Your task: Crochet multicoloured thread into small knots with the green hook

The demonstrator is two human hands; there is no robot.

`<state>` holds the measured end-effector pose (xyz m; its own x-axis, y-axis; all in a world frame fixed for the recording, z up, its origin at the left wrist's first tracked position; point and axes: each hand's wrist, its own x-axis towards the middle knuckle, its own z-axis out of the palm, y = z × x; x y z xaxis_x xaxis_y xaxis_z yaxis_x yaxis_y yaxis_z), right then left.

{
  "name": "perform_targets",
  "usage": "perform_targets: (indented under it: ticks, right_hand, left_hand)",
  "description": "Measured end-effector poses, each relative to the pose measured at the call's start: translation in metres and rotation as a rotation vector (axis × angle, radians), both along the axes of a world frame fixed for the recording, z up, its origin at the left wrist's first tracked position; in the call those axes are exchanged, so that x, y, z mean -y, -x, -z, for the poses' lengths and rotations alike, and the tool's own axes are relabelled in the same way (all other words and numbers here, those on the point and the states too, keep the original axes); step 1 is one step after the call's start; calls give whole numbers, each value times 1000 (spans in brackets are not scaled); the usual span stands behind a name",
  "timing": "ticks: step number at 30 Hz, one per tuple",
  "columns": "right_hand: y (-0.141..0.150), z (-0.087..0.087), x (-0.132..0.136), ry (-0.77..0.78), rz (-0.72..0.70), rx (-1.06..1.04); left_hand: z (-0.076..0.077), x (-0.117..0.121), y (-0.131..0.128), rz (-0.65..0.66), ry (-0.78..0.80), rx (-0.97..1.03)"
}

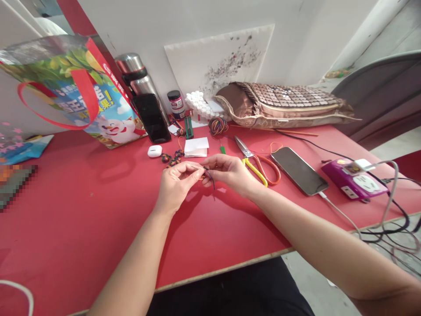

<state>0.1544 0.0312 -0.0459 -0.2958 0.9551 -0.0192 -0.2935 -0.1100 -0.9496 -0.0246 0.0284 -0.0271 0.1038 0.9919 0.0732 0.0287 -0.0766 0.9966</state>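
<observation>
My left hand (180,182) and my right hand (232,173) meet over the red table, fingers pinched on a dark multicoloured cord (210,176). A loose dark end of it hangs down between them. Just behind my left hand lies a knotted multicoloured braid (176,159), which may be part of the same cord; my fingers hide the join. A ball of multicoloured cord (218,126) rests farther back. Scissors (259,164) with one yellow and one orange handle lie spread beside my right hand, near a green-handled tool (222,149).
Behind my hands are a folded white paper (196,147), a white earphone case (155,151), a leaning phone (151,118) and a steel flask (141,79). At right lie a charging phone (299,170) and a purple power strip (353,180). A printed bag (82,92) stands left.
</observation>
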Motion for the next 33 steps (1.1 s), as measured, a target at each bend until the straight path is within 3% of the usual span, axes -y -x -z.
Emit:
perform_targets:
  ticks: [9, 15, 21, 27, 33]
  right_hand:
    - [-1, -2, 1, -35, -19, -2]
    - [7, 1, 4, -17, 28, 29]
    - [19, 5, 14, -99, 46, 77]
    - [13, -8, 12, 25, 15, 21]
    - [9, -14, 16, 91, 21, 141]
  left_hand:
    - [2, -1, -3, -90, 41, 48]
    - [4, -1, -4, -181, -22, -9]
    - [10, 2, -7, -306, -93, -54]
    - [10, 5, -7, -293, -184, -132]
    - [-6, 13, -4, -224, -317, -246]
